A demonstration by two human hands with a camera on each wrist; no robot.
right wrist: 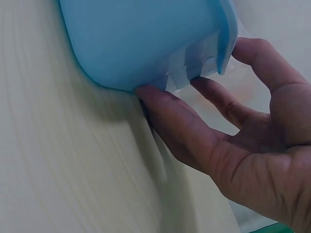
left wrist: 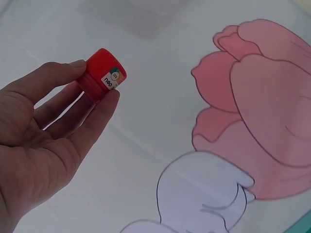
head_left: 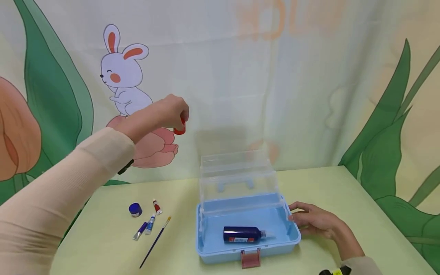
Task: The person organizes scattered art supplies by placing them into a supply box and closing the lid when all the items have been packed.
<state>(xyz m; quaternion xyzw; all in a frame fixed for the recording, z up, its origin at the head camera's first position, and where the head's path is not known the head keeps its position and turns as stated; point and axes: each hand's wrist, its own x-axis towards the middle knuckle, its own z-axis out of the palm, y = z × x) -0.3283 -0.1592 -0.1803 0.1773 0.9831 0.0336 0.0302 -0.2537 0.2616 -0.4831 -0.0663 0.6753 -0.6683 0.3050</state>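
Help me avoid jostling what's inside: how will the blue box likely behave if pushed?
The blue box should keep its shape, since its walls look like moulded plastic. Its clear lid stands open, so it may wobble or swing. The dark bottle lies on its rounded side inside, so a sharp push might set it rolling.

Your left arm point(head_left: 75, 179), in a cream knitted sleeve, stretches diagonally up from the lower left, raised well above your other hand. Your bare left hand point(head_left: 172, 110) bends downward at its end, thumb and fingertips point(left wrist: 112, 99) set in a pinch, with a hollow between them and the palm. Lower down, your bare right hand point(head_left: 316, 221) extends leftward from a cream cuff point(head_left: 361, 266), its fingers point(right wrist: 262, 58) bent and spread in a grip.
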